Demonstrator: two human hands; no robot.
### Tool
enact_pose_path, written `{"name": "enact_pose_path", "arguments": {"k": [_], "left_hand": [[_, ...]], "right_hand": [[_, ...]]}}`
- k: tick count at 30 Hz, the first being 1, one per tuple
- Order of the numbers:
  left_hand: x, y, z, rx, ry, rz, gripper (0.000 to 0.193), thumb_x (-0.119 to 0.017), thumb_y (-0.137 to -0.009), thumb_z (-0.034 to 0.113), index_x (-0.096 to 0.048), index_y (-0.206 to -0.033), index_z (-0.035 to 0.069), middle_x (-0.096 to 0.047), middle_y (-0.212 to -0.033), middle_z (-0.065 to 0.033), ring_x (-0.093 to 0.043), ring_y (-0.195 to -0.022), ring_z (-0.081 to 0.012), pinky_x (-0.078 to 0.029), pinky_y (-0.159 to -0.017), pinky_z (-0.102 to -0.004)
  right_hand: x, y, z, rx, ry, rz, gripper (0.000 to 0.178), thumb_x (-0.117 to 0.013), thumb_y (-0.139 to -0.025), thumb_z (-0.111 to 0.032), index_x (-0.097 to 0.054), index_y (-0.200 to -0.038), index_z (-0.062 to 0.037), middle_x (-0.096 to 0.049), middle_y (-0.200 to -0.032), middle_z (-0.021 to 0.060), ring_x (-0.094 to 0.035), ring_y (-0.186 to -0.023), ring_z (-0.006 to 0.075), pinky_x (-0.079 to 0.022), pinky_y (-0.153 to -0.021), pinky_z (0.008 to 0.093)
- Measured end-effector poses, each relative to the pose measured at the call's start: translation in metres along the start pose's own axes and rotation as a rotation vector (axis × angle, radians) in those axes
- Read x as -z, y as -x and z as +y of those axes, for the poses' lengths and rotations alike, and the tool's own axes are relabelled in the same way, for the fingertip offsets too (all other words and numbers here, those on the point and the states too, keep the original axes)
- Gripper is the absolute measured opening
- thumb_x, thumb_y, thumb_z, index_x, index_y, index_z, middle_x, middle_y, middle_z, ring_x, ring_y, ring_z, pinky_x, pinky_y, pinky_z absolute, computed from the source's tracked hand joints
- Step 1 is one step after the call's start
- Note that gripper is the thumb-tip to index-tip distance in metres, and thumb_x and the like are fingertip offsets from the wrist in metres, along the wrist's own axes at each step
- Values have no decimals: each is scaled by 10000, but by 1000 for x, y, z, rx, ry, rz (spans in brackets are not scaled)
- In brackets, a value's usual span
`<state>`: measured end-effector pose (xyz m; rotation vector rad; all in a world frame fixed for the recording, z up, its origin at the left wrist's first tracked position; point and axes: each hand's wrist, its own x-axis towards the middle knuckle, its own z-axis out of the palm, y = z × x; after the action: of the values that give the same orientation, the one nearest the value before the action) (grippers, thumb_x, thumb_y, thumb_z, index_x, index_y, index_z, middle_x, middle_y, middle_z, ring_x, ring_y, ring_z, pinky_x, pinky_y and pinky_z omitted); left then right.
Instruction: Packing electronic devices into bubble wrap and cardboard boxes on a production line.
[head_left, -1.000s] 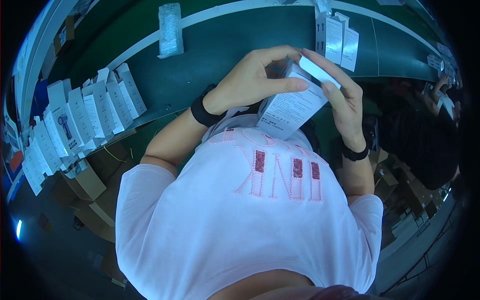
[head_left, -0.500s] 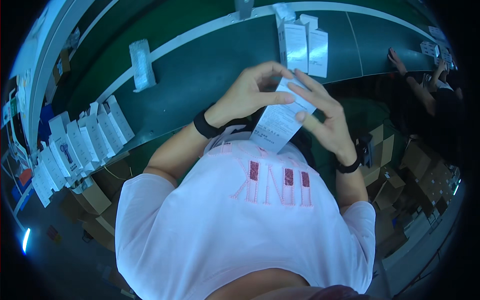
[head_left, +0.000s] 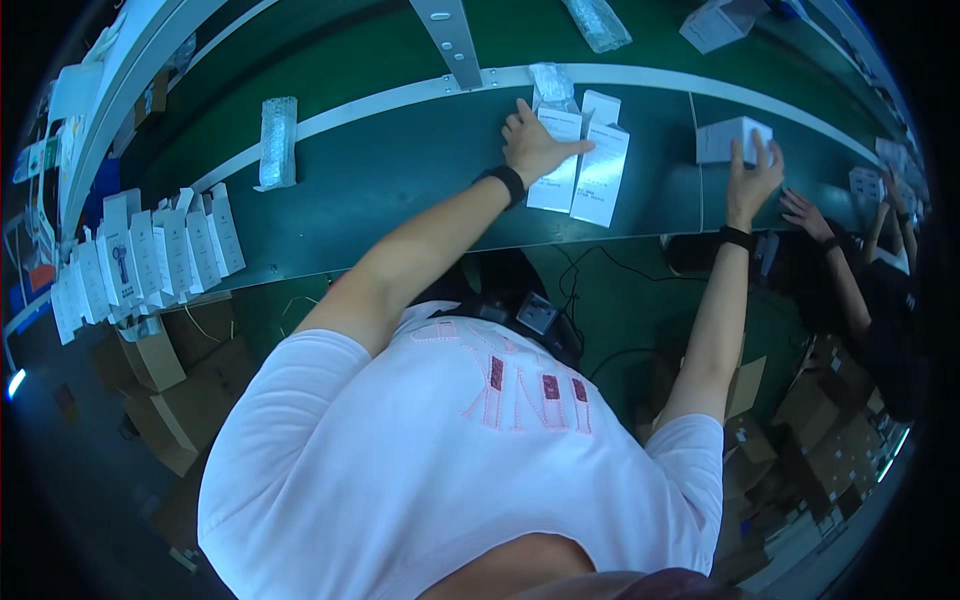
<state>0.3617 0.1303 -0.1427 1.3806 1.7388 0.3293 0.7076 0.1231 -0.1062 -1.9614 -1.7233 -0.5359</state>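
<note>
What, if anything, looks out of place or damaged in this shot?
Nothing looks spilled or plainly damaged. One mild oddity: the bubble-wrapped packet at left lies across the white rail, straddling it instead of sitting wholly to one side.

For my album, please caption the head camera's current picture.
Over a green workbench: left hand at a pair of white boxes, right hand at another white box.

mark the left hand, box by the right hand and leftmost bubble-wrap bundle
Left hand (head_left: 537,150): head view, back of hand
Box (head_left: 720,144) by right hand (head_left: 753,184): head view, side face
Leftmost bubble-wrap bundle (head_left: 278,145): head view, wrapped middle
</note>
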Motion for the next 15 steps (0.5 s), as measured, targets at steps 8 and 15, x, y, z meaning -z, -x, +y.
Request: {"name": "enact_pose_path", "arguments": {"k": [8,15], "left_hand": [[11,-5,-39,-76,188,90,999,-821,-619,380,-293,-1333,-78,-411,-1288,-293,-406,-1200,-428,-362,-1026,-422],[40,24,-64,-110,145,106,832,-795,-616,289,-411,-1251,-88,-526,-1173,-286,-527,-1102,-397,-427,-963,-406]], "right_hand": [[-25,-51,-175,164,-434,-163,575,-736,-780,-324,-530,-1245,-55,-532,-1255,197,-506,-1152,346,-411,-962,424],[-132,-4,-288,392,-466,-653,154,-646,-782,-142,-683,-894,-44,-674,-823,183,-640,-776,392,-513,-721,454]]}}
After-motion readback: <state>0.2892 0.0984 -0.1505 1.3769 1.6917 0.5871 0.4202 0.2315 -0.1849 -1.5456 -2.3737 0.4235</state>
